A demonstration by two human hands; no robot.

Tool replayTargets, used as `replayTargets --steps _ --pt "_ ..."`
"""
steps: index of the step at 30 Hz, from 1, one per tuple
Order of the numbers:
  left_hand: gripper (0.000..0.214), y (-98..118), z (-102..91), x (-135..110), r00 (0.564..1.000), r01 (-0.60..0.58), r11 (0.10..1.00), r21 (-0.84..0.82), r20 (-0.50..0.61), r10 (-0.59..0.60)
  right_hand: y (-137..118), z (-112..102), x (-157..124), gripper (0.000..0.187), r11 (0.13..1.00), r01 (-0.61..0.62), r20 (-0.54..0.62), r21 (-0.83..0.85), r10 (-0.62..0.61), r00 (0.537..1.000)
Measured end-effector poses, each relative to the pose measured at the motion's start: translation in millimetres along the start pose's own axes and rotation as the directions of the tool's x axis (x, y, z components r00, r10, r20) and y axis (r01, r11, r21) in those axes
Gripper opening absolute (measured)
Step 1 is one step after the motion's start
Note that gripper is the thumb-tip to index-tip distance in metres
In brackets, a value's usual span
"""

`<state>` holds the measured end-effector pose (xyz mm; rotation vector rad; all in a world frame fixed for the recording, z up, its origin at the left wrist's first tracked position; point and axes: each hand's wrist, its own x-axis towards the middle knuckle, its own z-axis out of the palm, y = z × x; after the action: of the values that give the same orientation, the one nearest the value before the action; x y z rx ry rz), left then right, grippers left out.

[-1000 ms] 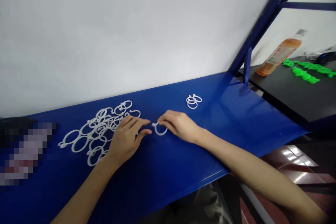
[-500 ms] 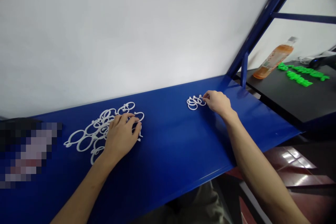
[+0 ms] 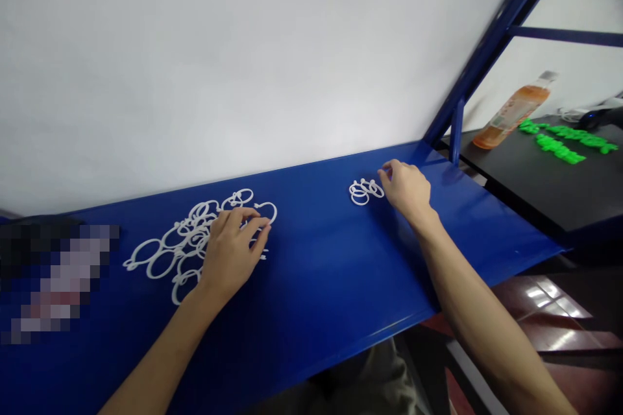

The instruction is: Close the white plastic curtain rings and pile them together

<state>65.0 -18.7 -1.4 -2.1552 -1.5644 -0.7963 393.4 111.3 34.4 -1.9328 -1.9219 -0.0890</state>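
Left hand: the left hand (image 3: 231,249) is laid palm down on the right edge of the heap of rings, fingers bent and spread over the nearest loops; whether a ring is pinched under the fingertips cannot be told.
Right hand: the right hand (image 3: 407,189) is rested on the shelf just beside the small stack of rings, fingers curled loosely toward it; nothing is seen gripped, and contact with the stack cannot be told.
Heap of rings: a loose tangle of white plastic rings (image 3: 185,243) is spread flat on the shelf, left of centre, reaching from under the left hand out toward the left.
Small stack of rings: a few white rings (image 3: 364,191) are piled together near the back of the shelf, well apart from the heap and just left of the right hand.
Shelf: a glossy blue shelf (image 3: 321,272) is set against a white wall (image 3: 243,58), with a blue frame post (image 3: 491,45) rising at its right end.
Side table: a black table (image 3: 535,181) is seen beyond the post, with an orange drink bottle (image 3: 516,110) lying tilted and green pieces (image 3: 559,142) scattered on it.
Left edge: a blurred patch (image 3: 48,285) is seen on the shelf; what it covers cannot be told.
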Motion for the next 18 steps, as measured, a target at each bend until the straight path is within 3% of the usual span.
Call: replayTargets --steps 2,5,7,9,13,18 --pt "0.015 6 -3.1 1 0.997 -0.068 0.998 -0.009 -0.032 0.068 -14 1 -10 0.025 0.962 0.191 -0.123 0.195 -0.169 0.978" --pt "0.015 18 -8.0 3 0.987 -0.152 0.988 -0.024 -0.050 0.150 -42 6 -36 0.024 0.717 0.438 -0.117 0.542 -0.451 0.885" --pt "0.014 25 -10.5 3 0.976 -0.216 0.976 -0.035 -0.048 0.214 -60 10 -56 0.026 0.552 0.427 -0.017 0.716 -0.598 0.801" --pt "0.014 30 -12.0 3 0.961 -0.276 0.960 -0.053 -0.038 0.274 -73 15 -73 0.025 0.463 0.340 0.060 0.818 -0.657 0.751" --pt "0.009 34 -12.0 1 0.952 -0.307 0.941 -0.141 -0.037 0.305 -83 21 -88 0.018 0.439 0.230 0.128 0.868 -0.647 0.752" --pt "0.028 31 -6.6 -3 0.984 -0.176 0.950 -0.257 -0.041 0.171 -79 23 -85 0.019 0.449 0.250 0.126 0.858 -0.656 0.744"
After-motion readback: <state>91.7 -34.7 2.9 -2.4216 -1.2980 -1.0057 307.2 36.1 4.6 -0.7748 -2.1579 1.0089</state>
